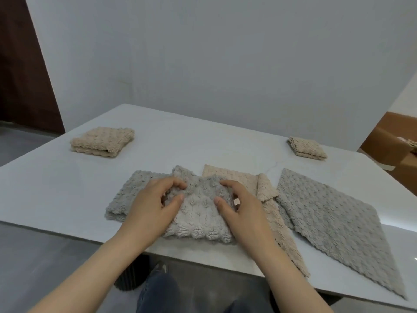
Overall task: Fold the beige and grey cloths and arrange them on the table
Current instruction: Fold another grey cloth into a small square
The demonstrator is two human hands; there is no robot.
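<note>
- Head view: the pale bench (pixel 56 177) runs wide across the frame, with its near edge just in front of the person and its far edge close to a plain grey wall (pixel 225 53).
- Open bench surface lies to the left of the work, along the far middle strip, and between the two far corners.
- A folded beige cloth (pixel 102 142) sits near the far left corner, and a second, smaller folded beige cloth (pixel 306 148) sits near the far right edge; they are well apart.
- A flat grey cloth (pixel 334 218) lies spread on the right, turned diagonally, its near corner close to the bench's near edge.
- An unfolded beige cloth (pixel 232 178) lies between that one and the middle, partly covered, with a long strip trailing toward the near edge.
- The grey cloth being folded (pixel 198 213) is bunched at the middle, close to the near edge, one end lying flat to the left.
- A brown cardboard box (pixel 388 141) stands past the bench's right side; something pale shows inside it at the frame edge, too cut off to tell.
- The left hand (pixel 155 206) and right hand (pixel 243 208) rest on the bunched cloth facing each other, fingers curled, each pinching a fold between thumb and fingertips.
- Both forearms reach in from below over the near edge.
</note>
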